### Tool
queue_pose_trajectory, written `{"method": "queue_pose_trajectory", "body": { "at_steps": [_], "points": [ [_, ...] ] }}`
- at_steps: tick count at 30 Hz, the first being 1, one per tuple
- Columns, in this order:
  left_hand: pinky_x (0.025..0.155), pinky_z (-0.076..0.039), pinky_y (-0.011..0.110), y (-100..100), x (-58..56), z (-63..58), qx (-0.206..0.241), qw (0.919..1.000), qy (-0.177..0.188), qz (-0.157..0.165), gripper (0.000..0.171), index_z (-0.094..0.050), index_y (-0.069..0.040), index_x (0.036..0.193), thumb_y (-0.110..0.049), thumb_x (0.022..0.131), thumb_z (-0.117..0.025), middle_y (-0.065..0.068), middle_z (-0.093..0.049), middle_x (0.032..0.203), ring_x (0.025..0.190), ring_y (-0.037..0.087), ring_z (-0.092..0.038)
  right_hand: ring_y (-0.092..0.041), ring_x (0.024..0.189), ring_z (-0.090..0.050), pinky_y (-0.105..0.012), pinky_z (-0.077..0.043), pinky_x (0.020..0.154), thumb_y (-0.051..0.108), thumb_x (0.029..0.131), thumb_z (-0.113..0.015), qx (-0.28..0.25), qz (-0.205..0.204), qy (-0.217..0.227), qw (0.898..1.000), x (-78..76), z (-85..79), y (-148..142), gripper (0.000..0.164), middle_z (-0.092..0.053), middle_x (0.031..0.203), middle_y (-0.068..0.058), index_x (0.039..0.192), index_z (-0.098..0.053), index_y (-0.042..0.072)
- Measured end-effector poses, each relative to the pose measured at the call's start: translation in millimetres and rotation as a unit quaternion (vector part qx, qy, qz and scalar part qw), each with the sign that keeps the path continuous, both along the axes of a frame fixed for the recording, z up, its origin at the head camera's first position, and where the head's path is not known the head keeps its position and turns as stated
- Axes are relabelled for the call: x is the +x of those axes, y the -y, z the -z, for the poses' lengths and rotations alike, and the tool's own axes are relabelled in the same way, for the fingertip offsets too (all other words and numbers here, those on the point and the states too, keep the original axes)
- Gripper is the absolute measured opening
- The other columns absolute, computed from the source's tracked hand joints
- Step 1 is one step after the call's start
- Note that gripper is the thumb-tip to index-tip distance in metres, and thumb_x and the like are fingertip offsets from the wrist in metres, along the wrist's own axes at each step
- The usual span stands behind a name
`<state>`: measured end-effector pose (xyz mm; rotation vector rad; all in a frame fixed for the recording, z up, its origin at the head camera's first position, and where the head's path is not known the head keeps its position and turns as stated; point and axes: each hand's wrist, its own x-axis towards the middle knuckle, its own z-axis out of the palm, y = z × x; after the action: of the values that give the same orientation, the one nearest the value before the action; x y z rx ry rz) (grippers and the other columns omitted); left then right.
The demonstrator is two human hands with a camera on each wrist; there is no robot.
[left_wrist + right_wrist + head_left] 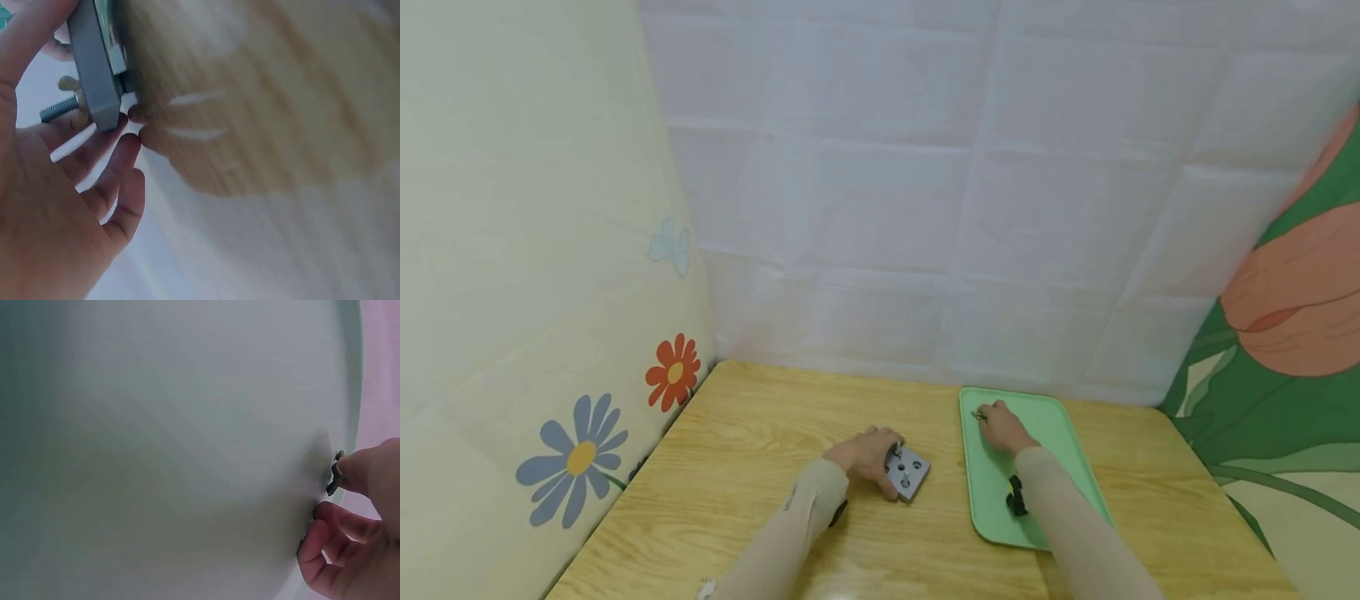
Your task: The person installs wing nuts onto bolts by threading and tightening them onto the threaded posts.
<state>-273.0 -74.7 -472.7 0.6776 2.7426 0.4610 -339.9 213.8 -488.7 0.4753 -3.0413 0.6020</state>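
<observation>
My left hand [871, 457] grips a grey metal block [913, 472] with round holes, its thumb on the near side and its fingers round the far side. A threaded bolt [57, 110] sticks out of the block with a brass wing nut [80, 100] on it. Another bolt [905, 479] stands up from the block's near part. Over the far left of the green tray [1081, 433], my right hand [1004, 428] pinches a small wing nut [335, 473] at its fingertips, close to the tray's surface. Its other fingers are curled.
The block is on the wooden table [760, 433], left of the tray. A black piece [1017, 497] shows beside the right sleeve, over the tray. A small white thing [706, 589] lies at the near edge. Cloth walls [835, 200] stand behind and at both sides.
</observation>
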Motion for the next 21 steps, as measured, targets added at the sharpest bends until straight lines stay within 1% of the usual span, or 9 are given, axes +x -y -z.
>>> {"method": "queue_pose_trajectory", "body": {
  "at_steps": [3,7,12,14,17,21],
  "points": [
    [0.087,-0.041,0.032,-2.4,0.4,0.2,-0.019,0.9997,-0.017,-0.006,0.089,-0.048,-0.016,0.136,-0.05,0.062,-0.084,0.0,-0.049,0.128,0.101,0.013,-0.045,-0.032,0.088,-0.056,-0.047,-0.047,0.078,0.01,0.094,-0.055,0.004,0.004,-0.007,1.0,0.7,-1.8,1.5,0.026,-0.05,0.098,-0.018,0.114,-0.06,-0.006],
    [0.087,-0.042,0.033,-5.8,2.5,0.2,-0.033,0.9988,-0.034,-0.016,0.091,-0.05,-0.013,0.134,-0.057,0.061,-0.082,0.003,-0.052,0.122,0.1,0.015,-0.046,-0.03,0.085,-0.057,-0.046,-0.048,0.077,0.011,0.091,-0.061,0.007,0.005,-0.019,1.0,0.5,-2.2,3.9,0.022,-0.053,0.093,-0.015,0.107,-0.063,-0.005],
    [0.087,-0.043,0.035,-8.5,6.3,2.4,-0.034,0.9982,-0.043,-0.026,0.09,-0.051,-0.011,0.129,-0.062,0.06,-0.08,0.004,-0.052,0.118,0.099,0.017,-0.047,-0.027,0.082,-0.058,-0.043,-0.049,0.074,0.009,0.088,-0.065,0.018,-0.002,-0.025,1.0,1.0,-0.8,7.0,0.012,-0.061,0.086,-0.01,0.095,-0.067,0.0],
    [0.085,-0.043,0.035,-8.8,7.0,3.3,-0.033,0.998,-0.043,-0.031,0.09,-0.051,-0.011,0.128,-0.063,0.06,-0.079,0.003,-0.052,0.115,0.096,0.016,-0.046,-0.026,0.081,-0.058,-0.042,-0.049,0.074,0.01,0.089,-0.065,0.019,-0.002,-0.025,1.0,1.4,-0.6,8.2,0.01,-0.062,0.083,-0.008,0.091,-0.067,0.001],
    [0.082,-0.044,0.034,-8.6,7.0,3.9,-0.037,0.9975,-0.046,-0.039,0.091,-0.05,-0.01,0.129,-0.065,0.061,-0.077,0.003,-0.052,0.112,0.093,0.016,-0.045,-0.025,0.079,-0.057,-0.042,-0.048,0.072,0.012,0.091,-0.063,0.013,0.001,-0.023,1.0,1.5,-1.1,9.0,0.012,-0.06,0.081,-0.008,0.088,-0.065,0.0],
    [0.084,-0.043,0.037,-8.4,8.5,3.6,-0.045,0.9963,-0.052,-0.051,0.098,-0.047,-0.006,0.133,-0.068,0.063,-0.074,0.007,-0.051,0.117,0.096,0.019,-0.046,-0.021,0.074,-0.055,-0.038,-0.048,0.067,0.013,0.093,-0.058,-0.006,0.016,-0.006,1.0,2.1,-1.5,7.5,0.017,-0.06,0.083,-0.009,0.093,-0.064,-0.002]
  ]
}}
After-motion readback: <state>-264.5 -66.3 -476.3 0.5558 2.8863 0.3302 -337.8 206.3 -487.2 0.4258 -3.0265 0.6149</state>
